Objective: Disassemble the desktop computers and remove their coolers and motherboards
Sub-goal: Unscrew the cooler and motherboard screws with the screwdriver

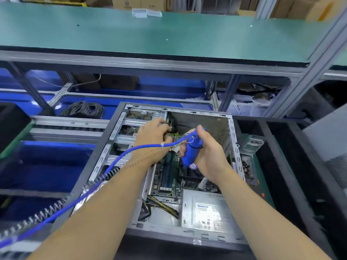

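An open desktop computer case (120, 117) lies on its side on the bench. Inside it I see the green motherboard (165, 177), a dark cooler fan (191, 173) partly hidden by my right hand, and a grey power supply (204, 211) at the near end. My right hand (208, 152) grips a blue electric screwdriver (190, 151), tip down over the cooler. My left hand (153, 131) reaches into the upper part of the case with fingers curled around something small and dark; what it is stays hidden.
A blue cable with a coiled cord (56, 209) runs from the screwdriver across my left forearm to the lower left. A black tray (300, 166) with small parts sits right of the case. A coil of grey wire (83, 109) lies behind. A green shelf (150, 34) spans above.
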A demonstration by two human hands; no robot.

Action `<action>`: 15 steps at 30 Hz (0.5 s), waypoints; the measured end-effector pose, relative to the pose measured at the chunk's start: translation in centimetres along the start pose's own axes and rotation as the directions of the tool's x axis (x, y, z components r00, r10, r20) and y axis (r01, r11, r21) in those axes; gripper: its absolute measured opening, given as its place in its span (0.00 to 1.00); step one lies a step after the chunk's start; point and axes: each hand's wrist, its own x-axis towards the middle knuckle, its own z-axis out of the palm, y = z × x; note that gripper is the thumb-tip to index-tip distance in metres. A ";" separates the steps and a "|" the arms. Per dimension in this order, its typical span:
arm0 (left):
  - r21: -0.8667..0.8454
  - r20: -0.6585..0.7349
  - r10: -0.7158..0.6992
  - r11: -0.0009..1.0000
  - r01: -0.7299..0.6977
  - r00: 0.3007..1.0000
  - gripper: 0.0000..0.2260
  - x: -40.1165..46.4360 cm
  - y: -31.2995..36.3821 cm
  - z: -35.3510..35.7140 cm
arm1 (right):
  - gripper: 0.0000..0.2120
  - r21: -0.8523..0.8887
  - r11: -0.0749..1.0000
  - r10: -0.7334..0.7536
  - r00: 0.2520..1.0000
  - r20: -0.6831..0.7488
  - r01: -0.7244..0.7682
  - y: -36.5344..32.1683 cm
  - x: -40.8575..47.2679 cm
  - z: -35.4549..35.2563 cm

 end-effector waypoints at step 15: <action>0.364 0.442 0.272 0.817 -0.448 0.855 0.04 -2.1 3.9 -1.1 | 0.19 -0.057 0.998 0.033 0.992 -0.123 -0.041 1.2 -1.2 -0.3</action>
